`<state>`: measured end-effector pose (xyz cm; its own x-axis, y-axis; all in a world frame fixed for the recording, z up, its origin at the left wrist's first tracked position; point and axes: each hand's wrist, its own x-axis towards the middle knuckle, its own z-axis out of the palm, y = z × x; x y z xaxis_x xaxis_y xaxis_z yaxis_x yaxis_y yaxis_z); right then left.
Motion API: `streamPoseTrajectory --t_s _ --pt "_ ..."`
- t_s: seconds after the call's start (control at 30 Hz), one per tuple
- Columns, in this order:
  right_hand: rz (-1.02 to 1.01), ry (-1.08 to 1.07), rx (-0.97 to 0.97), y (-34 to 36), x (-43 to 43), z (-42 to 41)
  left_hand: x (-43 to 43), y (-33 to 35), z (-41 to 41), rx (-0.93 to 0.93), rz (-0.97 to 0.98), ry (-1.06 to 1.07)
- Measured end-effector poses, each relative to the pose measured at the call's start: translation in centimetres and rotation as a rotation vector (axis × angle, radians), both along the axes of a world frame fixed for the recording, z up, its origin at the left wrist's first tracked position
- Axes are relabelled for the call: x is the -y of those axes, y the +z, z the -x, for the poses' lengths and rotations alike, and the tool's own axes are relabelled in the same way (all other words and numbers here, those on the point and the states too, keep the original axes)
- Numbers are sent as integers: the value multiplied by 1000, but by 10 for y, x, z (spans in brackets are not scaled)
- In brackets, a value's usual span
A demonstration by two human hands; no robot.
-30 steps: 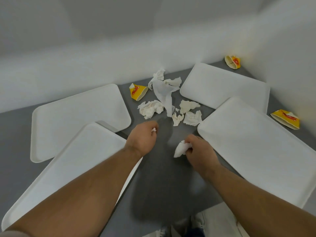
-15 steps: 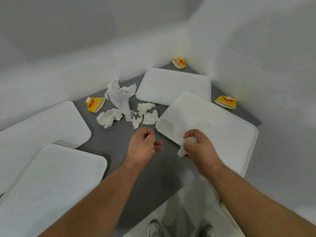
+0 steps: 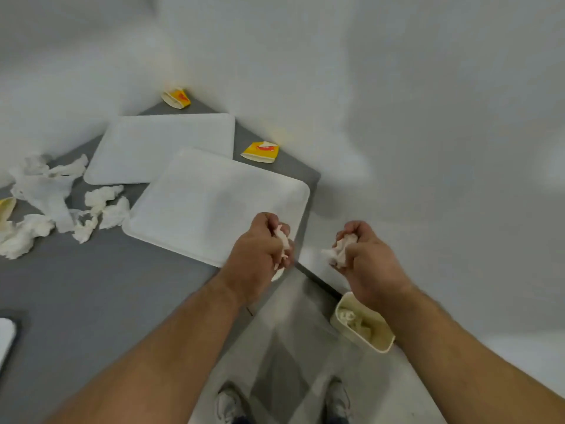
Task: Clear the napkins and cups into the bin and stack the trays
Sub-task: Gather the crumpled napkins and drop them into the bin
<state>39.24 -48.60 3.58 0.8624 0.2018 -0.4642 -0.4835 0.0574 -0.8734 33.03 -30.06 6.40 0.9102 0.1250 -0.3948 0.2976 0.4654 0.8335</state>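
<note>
My left hand (image 3: 258,255) is closed around a crumpled white napkin (image 3: 282,240) over the near right corner of a white tray (image 3: 198,206). My right hand (image 3: 367,261) grips another crumpled napkin (image 3: 341,247) off the table's right edge, above a cream bin (image 3: 360,324) on the floor with paper inside. Several loose napkins (image 3: 46,191) lie on the grey table (image 3: 91,286) at the left. A second white tray (image 3: 159,145) sits behind the first. Two crushed yellow cups (image 3: 261,151) (image 3: 176,98) lie near the wall, a third (image 3: 6,206) at the left edge.
White walls close in the table's far side and right corner. Another tray's corner (image 3: 6,335) shows at the lower left. My shoes (image 3: 229,405) stand on the pale floor beside the table's right edge.
My view has swung right and both hands moved right with their napkins; the right hand has left the table and now hangs above the bin, which has come into view.
</note>
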Motion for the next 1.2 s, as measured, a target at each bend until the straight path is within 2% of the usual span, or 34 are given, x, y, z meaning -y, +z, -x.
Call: streamPoseTrajectory --t_s 0.17,0.27,0.4,0.6,0.8,1.03,1.2 --pt "74 -55 4 -34 63 -10 52 -36 -36 -6 -337 -187" --pt "39 -187 -96 -88 121 -10 108 -90 -56 -88 -365 -239" --pt "46 -298 -193 -168 170 -8 155 -177 -76 -269 -305 -204" --pt "157 -434 -417 -307 209 2 203 -324 -78 -587 -434 -126" --pt "265 -399 -524 -415 228 -11 223 -429 -94 -717 -498 -159" --pt "411 -231 -586 -483 225 -35 241 -476 -108 -699 -578 -340" --pt "496 -235 -514 -475 220 -38 233 -472 -93 -648 -561 -376"
